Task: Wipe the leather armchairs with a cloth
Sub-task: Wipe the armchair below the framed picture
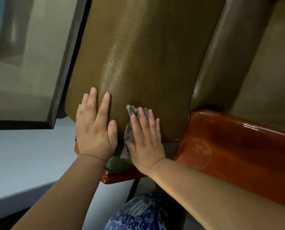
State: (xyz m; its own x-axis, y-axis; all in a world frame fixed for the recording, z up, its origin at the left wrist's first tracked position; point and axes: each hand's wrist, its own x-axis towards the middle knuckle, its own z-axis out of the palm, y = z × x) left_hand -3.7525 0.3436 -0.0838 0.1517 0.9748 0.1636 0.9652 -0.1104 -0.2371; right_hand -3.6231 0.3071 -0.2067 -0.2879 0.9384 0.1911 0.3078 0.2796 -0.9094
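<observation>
An olive-brown leather armchair back [135, 52] fills the middle of the view, its grain catching the light. My left hand [96, 128] lies flat on the lower left of that leather, fingers spread, holding nothing. My right hand [145, 138] presses a crumpled grey cloth [130, 128] flat against the lower leather, just right of the left hand. Most of the cloth is hidden under the palm. A second, darker leather cushion [229, 52] stands to the right.
A glossy reddish wooden armrest [238, 140] runs off to the right, and a wooden frame piece [118, 177] sits under the hands. A dark-framed picture [62, 83] hangs at left. A blue-and-white patterned ceramic object [138, 214] stands below.
</observation>
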